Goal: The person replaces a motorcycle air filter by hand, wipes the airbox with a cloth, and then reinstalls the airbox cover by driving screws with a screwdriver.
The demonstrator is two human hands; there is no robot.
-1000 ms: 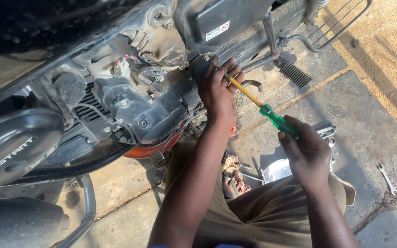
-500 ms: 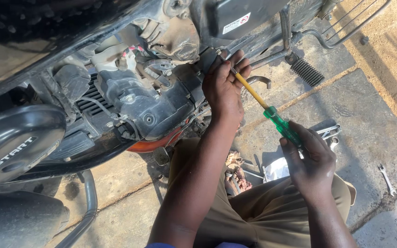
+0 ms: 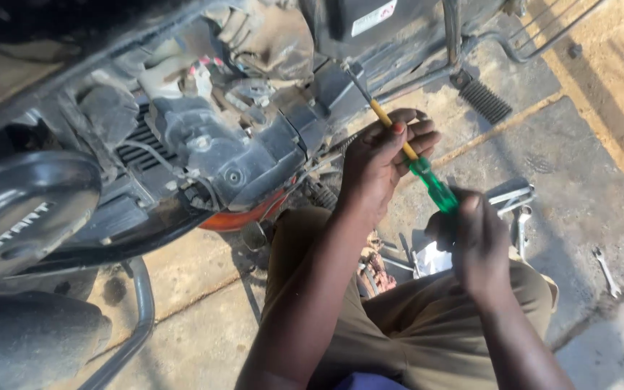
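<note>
Screwdriver: one, green translucent handle, yellow shaft, tip pointed at the motorcycle engine.
Left hand: fingers curled around the shaft.
Right hand: handle gripped, seemingly closed.
Spanner: one, metal, on concrete.

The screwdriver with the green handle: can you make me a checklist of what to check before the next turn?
1. Right hand on the green handle of the screwdriver: ok.
2. Left hand steadying the yellow shaft: ok.
3. Tip seated in a screw on the motorcycle: cannot tell, it is too small to see.
4. Fingers away from the tip: ok.
5. Spare wrench lying on the concrete floor nearby: ok.
</note>
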